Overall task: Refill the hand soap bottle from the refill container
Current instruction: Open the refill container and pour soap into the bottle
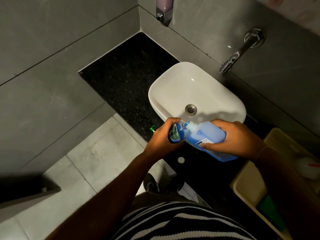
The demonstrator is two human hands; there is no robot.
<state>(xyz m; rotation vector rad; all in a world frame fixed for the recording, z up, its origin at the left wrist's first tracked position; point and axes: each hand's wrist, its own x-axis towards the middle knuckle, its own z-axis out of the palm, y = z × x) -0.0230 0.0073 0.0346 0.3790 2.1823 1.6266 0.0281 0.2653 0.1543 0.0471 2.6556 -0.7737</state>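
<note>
My left hand (161, 138) grips the small hand soap bottle (178, 133), a clear bottle with a green label and blue liquid inside, its open mouth facing right. In my right hand (237, 137) the large refill container (207, 137) of blue liquid lies tilted, its white neck pressed against the small bottle's mouth. Both are held just in front of the white basin's (173, 84) near rim, above the black counter (131, 80).
A wall tap (230, 62) juts out above the basin, and a wall soap dispenser (164, 10) hangs at the top. A white cap (181, 159) and a green item (152, 129) lie on the counter. A beige bin (249, 186) stands on the right.
</note>
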